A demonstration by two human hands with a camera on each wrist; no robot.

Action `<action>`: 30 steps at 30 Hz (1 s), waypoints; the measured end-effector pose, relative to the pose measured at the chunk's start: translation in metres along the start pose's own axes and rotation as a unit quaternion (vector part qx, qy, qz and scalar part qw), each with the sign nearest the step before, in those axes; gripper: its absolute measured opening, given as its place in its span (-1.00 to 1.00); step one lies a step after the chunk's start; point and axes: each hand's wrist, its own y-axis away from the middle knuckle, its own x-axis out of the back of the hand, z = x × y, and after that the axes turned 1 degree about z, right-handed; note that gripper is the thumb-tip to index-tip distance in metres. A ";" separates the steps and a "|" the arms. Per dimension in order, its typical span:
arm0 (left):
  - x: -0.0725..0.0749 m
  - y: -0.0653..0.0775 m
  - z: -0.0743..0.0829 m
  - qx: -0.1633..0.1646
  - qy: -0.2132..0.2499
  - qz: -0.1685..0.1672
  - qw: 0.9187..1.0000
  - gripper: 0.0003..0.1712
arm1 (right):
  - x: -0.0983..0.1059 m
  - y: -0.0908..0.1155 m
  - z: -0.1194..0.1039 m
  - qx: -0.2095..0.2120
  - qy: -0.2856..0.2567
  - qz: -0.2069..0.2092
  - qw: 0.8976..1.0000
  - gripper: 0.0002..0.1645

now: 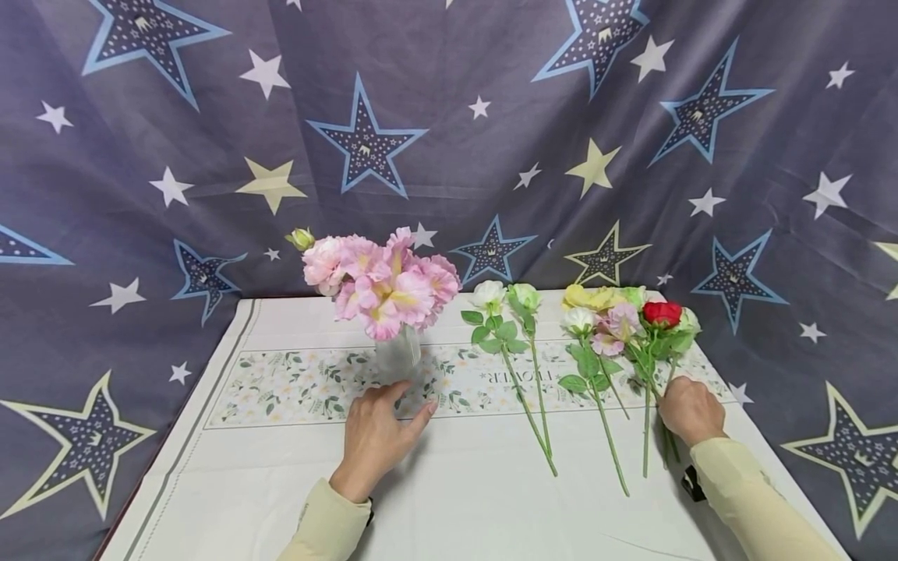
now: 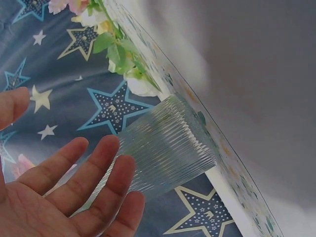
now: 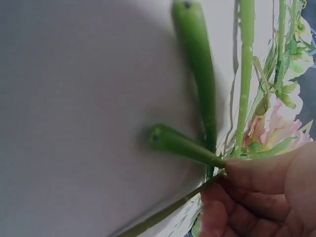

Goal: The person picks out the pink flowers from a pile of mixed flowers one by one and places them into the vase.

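Note:
A ribbed clear vase point(image 1: 398, 354) stands upright on the table, full of pink artificial flowers point(image 1: 393, 288) with one green bud at the left. Just in front of it is my left hand point(image 1: 379, 432), fingers spread and apart from the glass in the head view; the left wrist view shows the ribbed vase point(image 2: 165, 148) beyond the fingertips. At the right, my right hand point(image 1: 692, 411) pinches a green flower stem point(image 3: 185, 145) between thumb and fingers. Which bloom that stem belongs to is unclear; a red rose point(image 1: 662, 314) and a pale green flower point(image 1: 687, 321) are closest.
Two long-stemmed flowers, one white rose point(image 1: 489, 296) and one pale green rose point(image 1: 525, 297), lie mid-table. A white rose point(image 1: 579, 320), a pink flower point(image 1: 620, 323) and yellow blooms point(image 1: 592, 297) lie beside the red one. A star-printed curtain point(image 1: 435, 117) hangs behind the white tablecloth point(image 1: 491, 506).

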 end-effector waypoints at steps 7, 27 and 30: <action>-0.001 0.001 0.000 0.005 -0.001 0.000 1.000 -0.47 | -0.002 0.000 0.000 -0.002 -0.002 -0.017 1.000 -0.74; -0.004 0.003 0.006 0.010 -0.004 -0.013 1.000 -0.46 | 0.001 0.020 -0.017 0.057 -0.058 0.084 0.993 -0.68; -0.005 0.003 0.007 0.010 -0.002 -0.016 1.000 -0.48 | 0.001 0.025 -0.025 0.079 -0.068 0.123 0.987 -0.63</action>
